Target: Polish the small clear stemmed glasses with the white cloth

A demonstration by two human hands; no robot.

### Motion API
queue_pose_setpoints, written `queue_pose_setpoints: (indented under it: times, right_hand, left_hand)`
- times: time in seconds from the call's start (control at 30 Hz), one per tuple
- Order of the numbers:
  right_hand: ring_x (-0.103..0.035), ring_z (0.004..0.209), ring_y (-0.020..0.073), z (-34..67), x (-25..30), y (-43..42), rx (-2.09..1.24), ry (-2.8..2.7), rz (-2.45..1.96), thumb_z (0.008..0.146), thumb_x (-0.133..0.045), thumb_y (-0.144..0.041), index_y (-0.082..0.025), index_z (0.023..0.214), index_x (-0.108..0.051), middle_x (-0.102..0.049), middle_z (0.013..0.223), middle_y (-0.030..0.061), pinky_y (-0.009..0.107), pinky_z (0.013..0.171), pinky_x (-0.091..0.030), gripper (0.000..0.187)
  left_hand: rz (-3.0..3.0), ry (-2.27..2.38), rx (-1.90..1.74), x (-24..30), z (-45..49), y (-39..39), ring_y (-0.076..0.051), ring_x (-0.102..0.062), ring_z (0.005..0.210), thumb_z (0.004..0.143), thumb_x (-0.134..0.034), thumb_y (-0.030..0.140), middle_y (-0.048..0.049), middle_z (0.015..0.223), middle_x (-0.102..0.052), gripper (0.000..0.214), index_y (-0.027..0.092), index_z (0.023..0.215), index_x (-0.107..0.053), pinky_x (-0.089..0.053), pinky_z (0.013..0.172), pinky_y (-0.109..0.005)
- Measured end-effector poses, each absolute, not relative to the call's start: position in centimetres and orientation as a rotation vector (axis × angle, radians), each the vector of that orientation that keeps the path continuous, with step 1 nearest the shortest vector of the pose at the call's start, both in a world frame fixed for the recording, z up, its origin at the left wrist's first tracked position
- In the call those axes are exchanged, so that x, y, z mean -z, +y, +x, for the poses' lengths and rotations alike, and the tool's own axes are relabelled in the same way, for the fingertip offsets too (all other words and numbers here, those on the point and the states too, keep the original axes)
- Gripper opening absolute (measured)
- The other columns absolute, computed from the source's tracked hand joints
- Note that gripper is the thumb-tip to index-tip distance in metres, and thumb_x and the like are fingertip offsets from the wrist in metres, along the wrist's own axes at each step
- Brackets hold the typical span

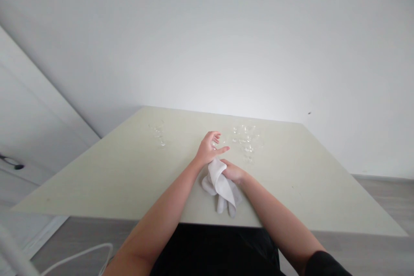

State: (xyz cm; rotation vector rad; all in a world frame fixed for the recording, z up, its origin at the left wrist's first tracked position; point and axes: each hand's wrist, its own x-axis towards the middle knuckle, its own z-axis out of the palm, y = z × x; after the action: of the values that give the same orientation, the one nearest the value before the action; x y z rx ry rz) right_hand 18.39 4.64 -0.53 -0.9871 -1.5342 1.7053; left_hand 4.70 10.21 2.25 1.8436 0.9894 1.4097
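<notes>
My left hand (207, 150) is curled round a clear glass (223, 140), its thumb stretched out to the right. Most of that glass is faint or covered by the fingers. Just below and to the right, my right hand (233, 172) grips a white cloth (223, 181), which drapes down toward the table's front edge. The right fingers are mostly hidden by the fabric. The two hands are close together over the middle of the table.
Several clear stemmed glasses (248, 138) are grouped behind my right hand. One more stemmed glass (158, 131) is at the back left of the pale table (113, 177). A white wall (207, 43) rises behind, and a white cabinet (32, 95) is on the left.
</notes>
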Motion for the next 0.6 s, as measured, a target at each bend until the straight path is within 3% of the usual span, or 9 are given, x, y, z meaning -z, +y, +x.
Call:
queue_pose_setpoints:
  times: [0.3,0.43,0.6]
  right_hand:
    - [-0.053,0.063,0.0123,18.3,0.8,4.8,-1.715,-1.545,-0.963,0.066,-0.075,-0.038,-0.016,0.07,-0.06,-0.061,0.067,-0.0018,0.026,0.065,-0.045,0.027]
    - [-0.054,0.064,0.0127,18.4,0.8,4.7,-1.717,-1.554,-0.981,0.069,-0.074,-0.039,-0.016,0.071,-0.06,-0.06,0.067,-0.0018,0.026,0.064,-0.045,0.027]
    - [-0.05,0.063,0.0119,18.5,0.8,4.7,-1.736,-1.566,-0.96,0.07,-0.077,-0.042,-0.017,0.069,-0.058,-0.055,0.064,-0.0033,0.025,0.063,-0.044,0.032]
  left_hand:
    - [2.012,1.167,-1.253,-2.4,4.4,10.2,-0.016,-0.061,0.084,0.072,-0.08,0.051,-0.0024,0.099,-0.059,0.064,0.023,0.124,-0.057,-0.05,0.073,-0.028]
    - [2.078,1.397,-0.899,-2.8,3.5,10.2,-0.016,-0.058,0.067,0.077,-0.072,0.058,0.0021,0.078,-0.059,0.062,0.022,0.125,-0.058,-0.043,0.064,-0.028]
    - [2.073,1.374,-0.737,-1.4,3.2,11.2,-0.017,-0.06,0.064,0.077,-0.074,0.048,0.0014,0.071,-0.062,0.052,0.019,0.118,-0.062,-0.04,0.059,-0.027]
